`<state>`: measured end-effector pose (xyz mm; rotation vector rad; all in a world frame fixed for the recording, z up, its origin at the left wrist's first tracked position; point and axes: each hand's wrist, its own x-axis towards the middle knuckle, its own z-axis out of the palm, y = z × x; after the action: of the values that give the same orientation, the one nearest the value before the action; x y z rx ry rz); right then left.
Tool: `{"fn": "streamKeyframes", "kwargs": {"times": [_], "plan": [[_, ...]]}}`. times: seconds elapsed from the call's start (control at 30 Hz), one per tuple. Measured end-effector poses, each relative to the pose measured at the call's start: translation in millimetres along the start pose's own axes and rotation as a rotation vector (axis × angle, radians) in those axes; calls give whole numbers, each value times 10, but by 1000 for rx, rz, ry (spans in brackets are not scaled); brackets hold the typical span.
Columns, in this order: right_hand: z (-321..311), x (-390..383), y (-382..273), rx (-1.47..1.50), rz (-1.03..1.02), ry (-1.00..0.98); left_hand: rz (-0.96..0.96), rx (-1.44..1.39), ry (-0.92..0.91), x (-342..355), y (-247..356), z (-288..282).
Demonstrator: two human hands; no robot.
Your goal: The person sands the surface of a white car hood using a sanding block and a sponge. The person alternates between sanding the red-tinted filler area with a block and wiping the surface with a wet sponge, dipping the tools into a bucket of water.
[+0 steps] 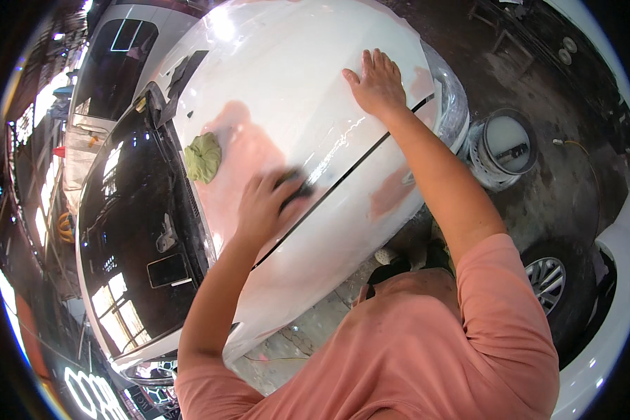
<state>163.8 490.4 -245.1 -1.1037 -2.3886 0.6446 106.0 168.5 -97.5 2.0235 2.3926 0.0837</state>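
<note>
Head view is showing both my hands over the white hood point(294, 77) of a car. My left hand point(260, 204) is clasping a dark block point(299, 187), fingers bent over it; both are blurring, so I cannot tell the block's exact shape. It is sitting against the hood by the right edge of a large pink patch point(241, 157), near the dark seam point(357, 166) running between hood and fender point(329, 234). My right hand point(379, 85) is lying palm down farther along the hood, holding nothing, its thumb standing well out and its fingers slightly parted. My right forearm point(434, 161) is crossing over the seam and the fender, where a smaller pink patch point(390, 194) is showing beside the arm.

A crumpled green cloth point(203, 157) is resting at the large patch's left edge, near the dark windshield point(122, 210), and a black rectangle point(168, 271) is showing low on that glass. Clear film point(451, 91) is wrapping the car's front corner. Just beyond, a bucket point(480, 164) is standing on the dark floor point(518, 80), holding cloudy liquid point(504, 131) with a dark object point(517, 150) in it. Nearer to me, a wheel point(544, 280) with silver spokes is showing on a second white car point(619, 259) at the right. I am wearing a pink short-sleeved shirt point(406, 343).
</note>
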Motion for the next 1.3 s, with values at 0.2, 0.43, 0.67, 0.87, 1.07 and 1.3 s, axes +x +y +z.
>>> {"fn": "streamKeyframes", "kwargs": {"times": [0.2,0.43,0.67,0.87,1.07,1.3], "plan": [[100,-24,-102,8,-33,125,-10,28,-25,-387,-109,-139],[160,9,12,-13,-23,74,28,2,80,328,10,112],[-26,-10,-121,-25,24,-3,7,17,48,-229,-147,-87],[61,5,-42,-3,-12,-3,-32,-18,131,962,-4,272],[24,1,-26,-18,21,16,-95,52,112,-205,-30,45],[109,-80,-110,23,-26,13,-95,24,114,1088,23,310]]}}
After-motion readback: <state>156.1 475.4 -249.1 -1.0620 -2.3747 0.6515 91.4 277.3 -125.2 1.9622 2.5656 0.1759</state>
